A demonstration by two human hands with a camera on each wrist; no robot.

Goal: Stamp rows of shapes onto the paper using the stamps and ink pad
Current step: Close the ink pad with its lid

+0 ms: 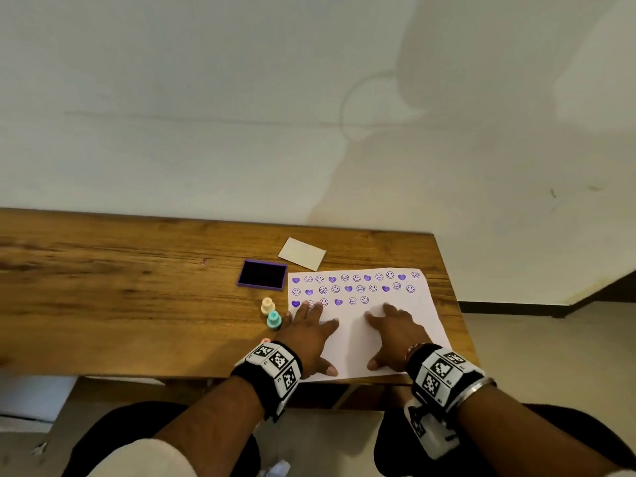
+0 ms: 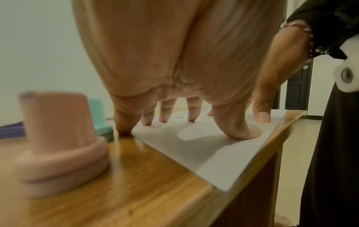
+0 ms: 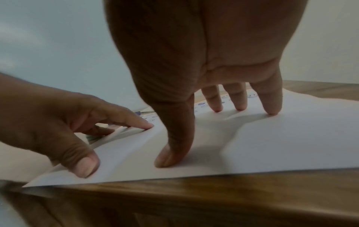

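Observation:
A white paper (image 1: pixel 406 304) lies at the table's right end, with rows of purple hearts and smiley faces along its far part. My left hand (image 1: pixel 308 330) presses flat on the paper's left side with spread fingers (image 2: pixel 191 113). My right hand (image 1: pixel 392 333) presses flat on the paper's middle, its fingertips (image 3: pixel 272 107) down on the sheet (image 3: pixel 291 138). Neither hand holds a stamp. A cream stamp (image 1: pixel 267 306) and a teal stamp (image 1: pixel 274 320) stand just left of the paper. A pink stamp (image 2: pixel 58 142) stands near my left wrist. The purple ink pad (image 1: pixel 262 274) lies uncovered beyond the stamps.
A pale rectangular lid or card (image 1: pixel 303 253) lies behind the paper. The wooden table (image 1: pixel 120 287) ends just right of the paper, and its front edge (image 3: pixel 233 192) is under the paper's near edge. A white wall stands behind the table.

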